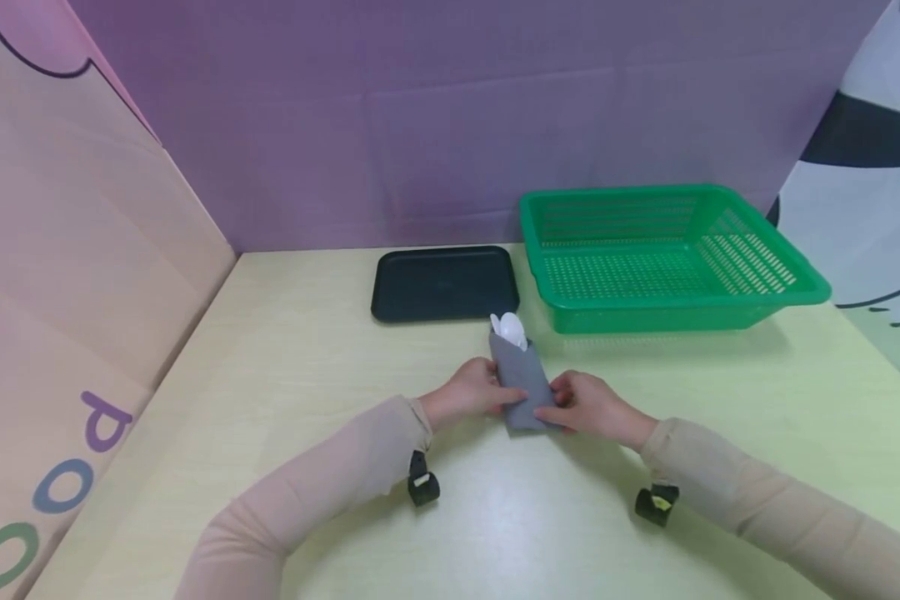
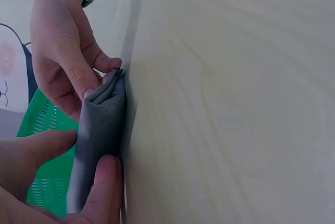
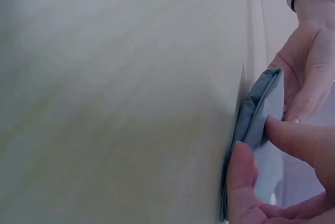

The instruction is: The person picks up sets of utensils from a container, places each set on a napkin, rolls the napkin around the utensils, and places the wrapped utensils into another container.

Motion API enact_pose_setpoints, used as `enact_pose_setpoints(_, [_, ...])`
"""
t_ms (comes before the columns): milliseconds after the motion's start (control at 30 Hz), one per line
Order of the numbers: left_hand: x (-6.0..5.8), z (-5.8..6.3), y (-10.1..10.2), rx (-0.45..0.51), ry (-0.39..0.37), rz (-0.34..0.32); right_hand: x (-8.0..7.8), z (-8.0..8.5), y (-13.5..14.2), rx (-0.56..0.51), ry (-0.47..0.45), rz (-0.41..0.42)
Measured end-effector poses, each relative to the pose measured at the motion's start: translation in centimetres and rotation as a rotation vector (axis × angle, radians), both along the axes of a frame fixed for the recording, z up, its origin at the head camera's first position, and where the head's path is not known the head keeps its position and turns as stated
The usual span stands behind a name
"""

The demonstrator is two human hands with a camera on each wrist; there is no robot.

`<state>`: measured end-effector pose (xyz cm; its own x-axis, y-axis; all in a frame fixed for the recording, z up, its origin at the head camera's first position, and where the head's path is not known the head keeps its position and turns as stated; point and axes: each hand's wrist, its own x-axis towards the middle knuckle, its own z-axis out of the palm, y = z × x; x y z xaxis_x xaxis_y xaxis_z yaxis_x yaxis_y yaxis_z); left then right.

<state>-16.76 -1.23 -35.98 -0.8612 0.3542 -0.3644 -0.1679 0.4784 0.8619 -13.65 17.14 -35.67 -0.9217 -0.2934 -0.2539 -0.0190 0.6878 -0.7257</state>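
A folded grey cloth napkin (image 1: 521,375) lies near the middle of the table, wrapped like a pocket. White cutlery (image 1: 511,328) sticks out of its far end; one piece has a spoon's rounded bowl, the others are mostly hidden. My left hand (image 1: 471,388) grips the napkin's left side, thumb on top. At the near right corner, my right hand (image 1: 594,407) pinches the edge between thumb and fingers. From the left wrist, the napkin (image 2: 100,124) shows its thick folded near end. Layered folds of the napkin (image 3: 257,111) appear in the right wrist view.
A black tray (image 1: 445,285) lies beyond the napkin, toward the back. To its right stands a green perforated basket (image 1: 667,302). A purple cloth backdrop (image 1: 435,125) rises behind the table (image 1: 300,333), with printed panels at both sides.
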Motion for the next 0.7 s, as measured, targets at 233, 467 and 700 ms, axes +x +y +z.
enact_pose_setpoints(233, [0.2, -0.4, 0.0, 0.077, -0.004, 0.038, 0.6, 0.1, -0.7, -0.039, 0.036, 0.032])
enact_pose_setpoints(467, [0.7, -0.2, 0.1, 0.245, 0.007, 0.119, 0.9, 0.6, -1.2, 0.004, 0.175, 0.055])
enact_pose_setpoints(700, [0.9, 1.6, -0.2, 0.385, 0.083, 0.201, 1.5, 2.1, -1.5, -0.030, 0.422, 0.002])
